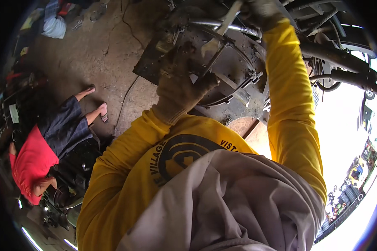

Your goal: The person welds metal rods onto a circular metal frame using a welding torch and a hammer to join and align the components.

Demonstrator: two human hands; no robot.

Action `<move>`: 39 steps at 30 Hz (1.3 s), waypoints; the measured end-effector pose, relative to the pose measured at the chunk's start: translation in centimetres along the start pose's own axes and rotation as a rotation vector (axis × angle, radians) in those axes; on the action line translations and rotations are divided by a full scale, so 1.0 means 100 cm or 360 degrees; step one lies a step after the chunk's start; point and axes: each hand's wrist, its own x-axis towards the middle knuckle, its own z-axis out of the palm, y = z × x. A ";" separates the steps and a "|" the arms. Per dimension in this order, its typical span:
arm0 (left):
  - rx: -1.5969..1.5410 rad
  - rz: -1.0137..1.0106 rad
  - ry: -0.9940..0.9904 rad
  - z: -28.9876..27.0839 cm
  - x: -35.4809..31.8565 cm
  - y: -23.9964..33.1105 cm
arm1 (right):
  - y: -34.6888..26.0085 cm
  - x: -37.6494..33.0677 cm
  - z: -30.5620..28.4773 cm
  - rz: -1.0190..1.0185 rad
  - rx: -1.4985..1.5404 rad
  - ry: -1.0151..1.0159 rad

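My left hand, in a brown work glove, reaches over the near left part of a dark metal plate. Its thumb stands apart from the fingers, beside the lower end of a thin metal rod. At the top edge my right hand, also gloved, is blurred and partly cut off, and its grip does not show. Close to its left runs a pale flat metal bar with a widened lower end. Curved thin metal rods form a frame between my hands. A shiny metal tube lies across behind.
Dark pipes and hoses crowd the right side. A person in a red shirt is at the left, among dark machine parts. A cable runs over the brown floor. Bright daylight and stacked tyres show at lower right.
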 end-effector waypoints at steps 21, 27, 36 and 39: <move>-0.0124 -0.0106 -0.0037 0.011 -0.005 -0.011 | 0.080 -0.143 -0.004 -0.0359 -0.1376 0.0644; 0.0016 -0.0122 -0.0124 0.003 -0.004 -0.005 | 0.074 -0.136 0.004 -0.0518 -0.1199 0.0568; -0.0053 0.0095 0.0029 0.006 -0.001 -0.009 | 0.030 -0.005 0.028 -0.0377 -0.1437 0.0171; -0.0169 0.0086 -0.0002 0.005 0.001 -0.009 | 0.023 0.022 0.037 -0.0050 -0.1322 0.0082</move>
